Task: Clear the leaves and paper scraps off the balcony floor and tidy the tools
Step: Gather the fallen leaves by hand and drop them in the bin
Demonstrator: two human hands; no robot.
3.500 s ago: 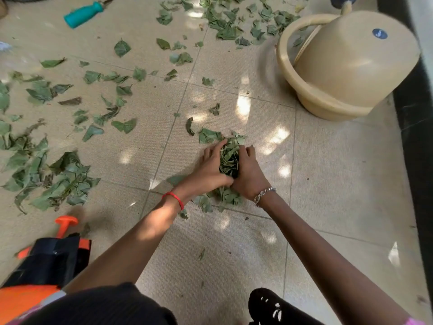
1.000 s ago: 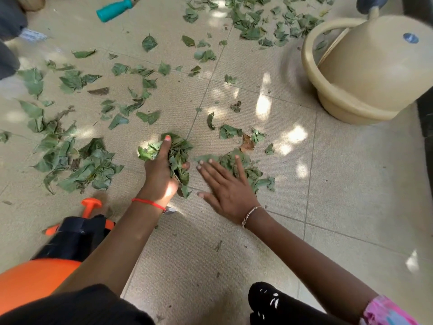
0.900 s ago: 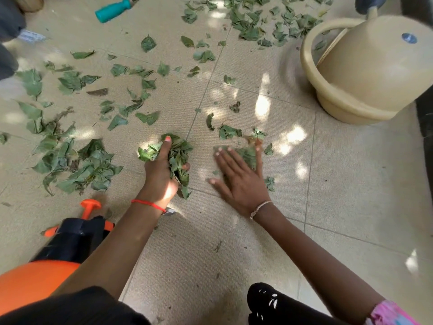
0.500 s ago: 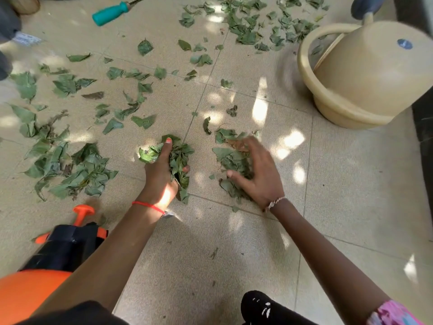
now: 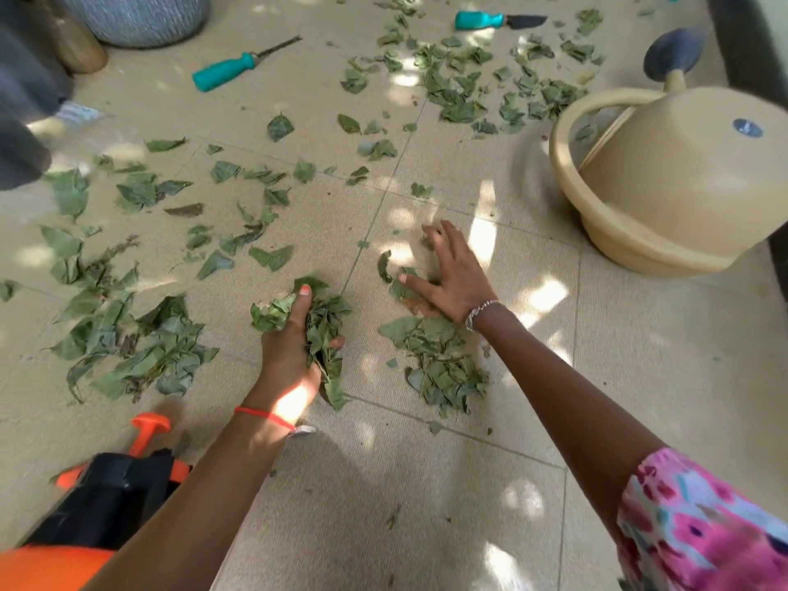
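We see both hands low over the tiled balcony floor (image 5: 639,356), near the middle of the frame. The left hand (image 5: 285,356), a red thread (image 5: 262,413) around its wrist, is curled around a bunch of leaves (image 5: 326,317), thumb on one side and fingers on the other, with leaves sticking out above and below the fist. The right hand (image 5: 454,279), wearing a thin bracelet (image 5: 479,311), lies open with its fingers spread wide and flat, resting on a few leaves on the tile. Its fingertips are blurred. Just below that wrist sits a small gathered pile of leaves (image 5: 439,368) on the floor.

More loose leaves are spread across the left side of the frame, thickest in a heap at centre left (image 5: 140,347), and another scatter (image 5: 460,87) lies at upper centre.

At upper left centre a teal-handled tool (image 5: 221,72) lies on the floor, and a second teal-handled tool with a dark blade (image 5: 482,20) lies along the top edge. A beige watering can (image 5: 682,181) stands at the right edge, well apart from the hands. An orange and black sprayer (image 5: 106,505) fills the lower left corner, beside the left forearm. A woven grey pot (image 5: 140,14) shows at the top left, and a pink patterned sleeve (image 5: 699,526) at lower right.
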